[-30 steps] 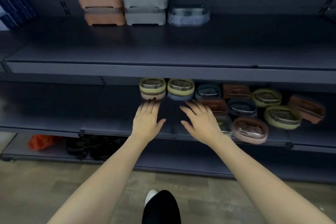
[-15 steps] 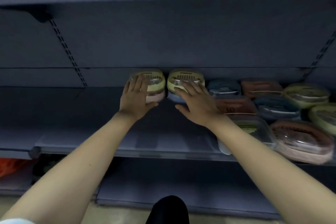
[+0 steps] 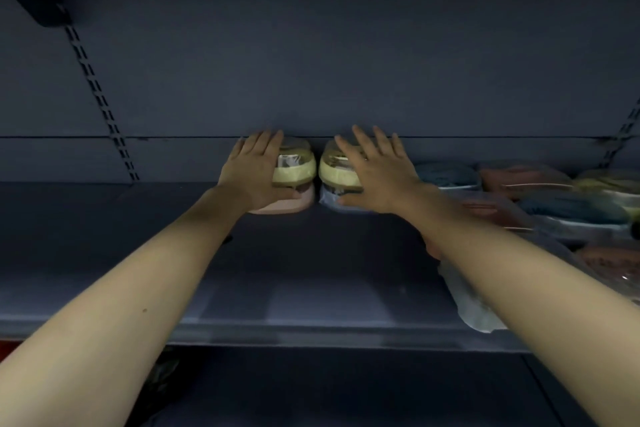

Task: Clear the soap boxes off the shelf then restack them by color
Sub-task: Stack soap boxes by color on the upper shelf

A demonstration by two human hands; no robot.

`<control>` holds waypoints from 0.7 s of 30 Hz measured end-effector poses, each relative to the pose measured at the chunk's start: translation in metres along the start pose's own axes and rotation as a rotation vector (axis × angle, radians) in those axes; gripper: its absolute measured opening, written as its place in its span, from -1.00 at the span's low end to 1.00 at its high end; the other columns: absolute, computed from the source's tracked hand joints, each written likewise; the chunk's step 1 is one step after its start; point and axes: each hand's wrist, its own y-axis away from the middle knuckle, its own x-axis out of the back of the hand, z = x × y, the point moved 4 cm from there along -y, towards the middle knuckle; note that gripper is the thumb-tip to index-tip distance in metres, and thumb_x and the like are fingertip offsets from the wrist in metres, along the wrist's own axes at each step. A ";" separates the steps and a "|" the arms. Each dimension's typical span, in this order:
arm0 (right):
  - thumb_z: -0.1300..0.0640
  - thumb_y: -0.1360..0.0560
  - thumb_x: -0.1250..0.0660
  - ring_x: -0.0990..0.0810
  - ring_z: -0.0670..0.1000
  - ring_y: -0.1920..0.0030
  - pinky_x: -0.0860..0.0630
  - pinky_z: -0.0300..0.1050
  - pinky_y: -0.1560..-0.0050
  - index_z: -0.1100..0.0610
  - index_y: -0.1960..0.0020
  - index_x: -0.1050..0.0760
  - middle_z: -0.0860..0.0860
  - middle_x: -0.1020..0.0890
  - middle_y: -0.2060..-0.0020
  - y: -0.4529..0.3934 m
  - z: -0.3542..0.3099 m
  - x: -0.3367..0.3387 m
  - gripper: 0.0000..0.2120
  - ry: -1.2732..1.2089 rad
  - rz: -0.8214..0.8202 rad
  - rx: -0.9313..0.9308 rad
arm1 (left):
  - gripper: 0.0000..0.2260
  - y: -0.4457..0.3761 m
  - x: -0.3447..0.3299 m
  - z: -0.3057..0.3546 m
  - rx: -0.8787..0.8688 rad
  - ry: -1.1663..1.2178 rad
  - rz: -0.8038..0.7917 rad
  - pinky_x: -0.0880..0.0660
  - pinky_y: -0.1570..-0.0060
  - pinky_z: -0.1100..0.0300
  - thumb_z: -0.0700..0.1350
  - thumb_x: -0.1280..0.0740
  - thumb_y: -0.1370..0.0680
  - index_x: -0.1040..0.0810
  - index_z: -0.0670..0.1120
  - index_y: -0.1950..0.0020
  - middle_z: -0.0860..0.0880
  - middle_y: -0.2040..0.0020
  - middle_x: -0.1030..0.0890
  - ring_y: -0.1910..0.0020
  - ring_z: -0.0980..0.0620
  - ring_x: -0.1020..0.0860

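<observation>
Far left, a slotted upright climbs the dark back panel, and a black bracket sits up at ten o'clock. The grey shelf runs across the frame. Left hand lies over the left stack: a yellow soap box on a pink soap box. Fingers lie straight and close together over the top, reaching toward the back panel, while the thumb hooks under at the front, so the stack is clamped between them. Just beside it at three o'clock, almost touching, is the right stack, a second yellow box on a pale blue box. Right hand covers it, fingers spread and straight, thumb low along the front edge. Each box's long axis runs left to right along the shelf. Hands hide most of both lids. Farther right, blurred blue, orange and other boxes crowd the shelf, cut off at the edge; a clear-wrapped box is half hidden under the right forearm.
</observation>
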 end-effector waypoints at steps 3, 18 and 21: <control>-0.31 -0.44 -0.25 0.12 0.22 -0.51 0.13 0.24 -0.47 0.00 -0.53 0.26 0.06 0.14 -0.54 -0.005 0.004 -0.003 -0.06 -0.026 -0.013 -0.025 | -0.06 0.002 0.001 0.000 -0.023 0.013 0.024 0.07 -0.47 0.05 0.27 -0.36 -0.40 0.06 -0.12 -0.55 -0.09 -0.55 -0.05 -0.51 -0.08 -0.04; -0.13 -0.52 -0.26 0.07 0.07 -0.52 0.17 0.07 -0.50 0.07 -0.54 0.11 0.03 0.03 -0.54 0.021 -0.010 0.037 -0.22 -0.050 -0.005 0.015 | -0.21 0.038 0.037 0.007 -0.030 0.083 0.119 -0.10 -0.44 0.01 0.08 -0.52 -0.33 -0.30 -0.22 -0.44 -0.19 -0.40 -0.39 -0.40 -0.17 -0.32; -0.11 -0.52 -0.26 0.05 0.08 -0.52 0.20 0.03 -0.50 0.10 -0.54 0.09 0.05 0.02 -0.54 0.041 -0.019 0.058 -0.23 -0.095 0.006 0.035 | -0.20 0.062 0.060 0.012 0.021 0.095 0.088 -0.07 -0.45 0.03 0.11 -0.50 -0.34 -0.29 -0.20 -0.45 -0.17 -0.41 -0.38 -0.42 -0.15 -0.30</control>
